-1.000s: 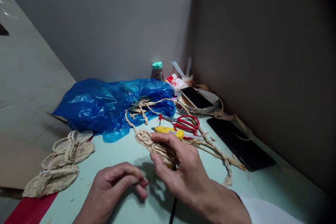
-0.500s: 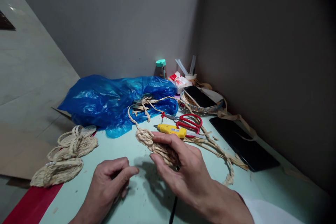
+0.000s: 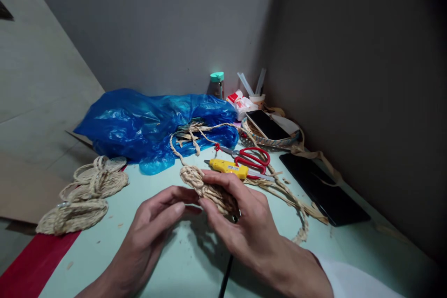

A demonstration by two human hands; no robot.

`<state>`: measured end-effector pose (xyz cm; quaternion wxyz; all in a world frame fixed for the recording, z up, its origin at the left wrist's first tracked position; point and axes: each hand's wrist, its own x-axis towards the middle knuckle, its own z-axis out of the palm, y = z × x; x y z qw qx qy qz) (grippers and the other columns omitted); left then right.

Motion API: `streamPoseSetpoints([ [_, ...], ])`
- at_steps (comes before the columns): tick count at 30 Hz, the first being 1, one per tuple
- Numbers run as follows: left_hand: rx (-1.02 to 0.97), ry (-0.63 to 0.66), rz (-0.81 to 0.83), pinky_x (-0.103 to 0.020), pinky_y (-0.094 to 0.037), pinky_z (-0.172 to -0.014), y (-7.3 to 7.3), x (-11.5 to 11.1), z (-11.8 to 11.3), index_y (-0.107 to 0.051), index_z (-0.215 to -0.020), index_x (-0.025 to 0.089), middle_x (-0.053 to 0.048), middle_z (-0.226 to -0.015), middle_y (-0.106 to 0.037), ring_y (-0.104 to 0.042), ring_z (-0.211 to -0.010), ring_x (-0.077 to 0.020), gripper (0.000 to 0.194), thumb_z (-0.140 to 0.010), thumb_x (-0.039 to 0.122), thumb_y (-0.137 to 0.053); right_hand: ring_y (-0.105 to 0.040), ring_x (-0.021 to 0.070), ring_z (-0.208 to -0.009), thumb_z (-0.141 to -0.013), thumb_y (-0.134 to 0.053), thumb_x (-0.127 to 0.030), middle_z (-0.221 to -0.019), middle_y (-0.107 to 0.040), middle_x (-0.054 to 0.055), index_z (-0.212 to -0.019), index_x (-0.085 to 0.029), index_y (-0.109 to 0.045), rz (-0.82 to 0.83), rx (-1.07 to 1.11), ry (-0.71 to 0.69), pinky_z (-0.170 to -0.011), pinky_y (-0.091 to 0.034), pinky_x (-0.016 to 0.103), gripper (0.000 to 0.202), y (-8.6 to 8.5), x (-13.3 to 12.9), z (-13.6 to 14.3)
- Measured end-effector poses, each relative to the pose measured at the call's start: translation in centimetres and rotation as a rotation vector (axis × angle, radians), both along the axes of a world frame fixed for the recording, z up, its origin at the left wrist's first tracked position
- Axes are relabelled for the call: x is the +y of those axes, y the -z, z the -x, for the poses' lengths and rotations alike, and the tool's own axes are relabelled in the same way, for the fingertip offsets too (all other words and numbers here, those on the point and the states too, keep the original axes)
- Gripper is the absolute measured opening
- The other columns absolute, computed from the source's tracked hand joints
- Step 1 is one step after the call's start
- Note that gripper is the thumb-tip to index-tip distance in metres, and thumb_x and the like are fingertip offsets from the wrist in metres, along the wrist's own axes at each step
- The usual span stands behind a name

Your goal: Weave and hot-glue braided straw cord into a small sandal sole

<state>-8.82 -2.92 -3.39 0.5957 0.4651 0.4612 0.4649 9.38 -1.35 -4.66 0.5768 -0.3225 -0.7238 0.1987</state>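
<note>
A small home craft corner: a pale green tabletop (image 3: 181,260) pushed into the angle of two bare grey walls, strewn with braided straw cord (image 3: 279,188), finished woven pieces (image 3: 82,195) at its left edge, red scissors (image 3: 252,158), a yellow glue gun (image 3: 226,166) and a blue plastic bag (image 3: 146,121).

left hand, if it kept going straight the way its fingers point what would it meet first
The left hand points up and right toward the woven straw piece held in the right hand. It would likely meet that piece first; its fingertips look almost on it already, though depth is hard to judge.
</note>
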Motion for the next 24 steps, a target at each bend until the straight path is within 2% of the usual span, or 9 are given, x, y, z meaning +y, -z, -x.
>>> streamPoseSetpoints([
  [1,-0.117,-0.009,0.035,-0.026,-0.055,-0.082,-0.1,-0.1,-0.6,-0.079,-0.101,0.027,-0.004,-0.1,-0.078,-0.07,-0.086,-0.0193,0.019,-0.085,0.035,-0.072,-0.075,0.0167,-0.101,-0.089,-0.065,-0.01,-0.114,-0.076,0.009,-0.12,-0.018,-0.06,0.004,-0.007,-0.007,-0.093,-0.059,0.025,0.031,0.1,0.0,0.0],
  [3,-0.223,-0.038,0.058,-0.023,-0.056,-0.08,-0.2,-0.3,-2.0,-0.078,-0.108,0.029,-0.003,-0.107,-0.077,-0.07,-0.092,-0.019,0.025,-0.084,0.034,-0.075,-0.074,0.0176,-0.105,-0.091,-0.063,-0.01,-0.119,-0.075,0.009,-0.122,-0.02,-0.059,0.0,-0.018,-0.01,-0.093,-0.059,0.027,0.033,0.3,-0.1,0.0],
  [6,-0.254,-0.109,0.064,-0.021,-0.056,-0.075,-0.5,-0.2,-3.5,-0.078,-0.104,0.027,-0.003,-0.11,-0.076,-0.07,-0.098,-0.0206,0.024,-0.082,0.037,-0.077,-0.072,0.0182,-0.11,-0.093,-0.061,-0.009,-0.124,-0.073,0.009,-0.125,-0.022,-0.056,-0.029,-0.038,-0.009,-0.095,-0.059,0.029,0.034,0.4,-0.1,-0.1],
  [9,-0.25,-0.147,0.066,-0.021,-0.056,-0.074,-0.6,0.2,-4.2,-0.08,-0.097,0.023,-0.004,-0.102,-0.078,-0.07,-0.098,-0.0219,0.022,-0.082,0.039,-0.078,-0.069,0.0186,-0.114,-0.094,-0.061,-0.008,-0.125,-0.072,0.011,-0.123,-0.02,-0.057,-0.05,-0.06,-0.003,-0.097,-0.057,0.031,0.032,0.5,0.0,0.0],
  [15,-0.214,-0.165,0.075,-0.024,-0.057,-0.076,-0.7,0.0,-3.6,-0.081,-0.087,0.019,-0.006,-0.095,-0.079,-0.071,-0.094,-0.0234,0.015,-0.08,0.031,-0.079,-0.065,0.0191,-0.111,-0.09,-0.067,-0.008,-0.122,-0.073,0.013,-0.12,-0.015,-0.059,-0.105,-0.077,-0.011,-0.1,-0.054,0.035,0.032,0.4,-0.2,0.2],
  [20,-0.158,-0.172,0.046,-0.023,-0.055,-0.081,-0.5,-0.1,-2.7,-0.081,-0.097,0.02,-0.004,-0.103,-0.078,-0.07,-0.1,-0.0229,0.016,-0.082,0.025,-0.076,-0.065,0.0195,-0.111,-0.091,-0.06,-0.004,-0.126,-0.072,0.013,-0.121,-0.015,-0.059,-0.049,-0.091,-0.088,-0.097,-0.054,0.039,0.032,-0.3,-0.6,0.2],
  [24,-0.075,-0.161,0.002,-0.027,-0.055,-0.086,-0.5,0.1,-2.3,-0.08,-0.104,0.021,-0.005,-0.11,-0.077,-0.068,-0.105,-0.0253,0.022,-0.084,0.026,-0.073,-0.066,0.0173,-0.115,-0.092,-0.053,0.0,-0.126,-0.072,0.016,-0.121,-0.012,-0.061,-0.052,-0.129,-0.136,-0.097,-0.051,0.037,0.032,-0.8,-0.6,0.1],
])
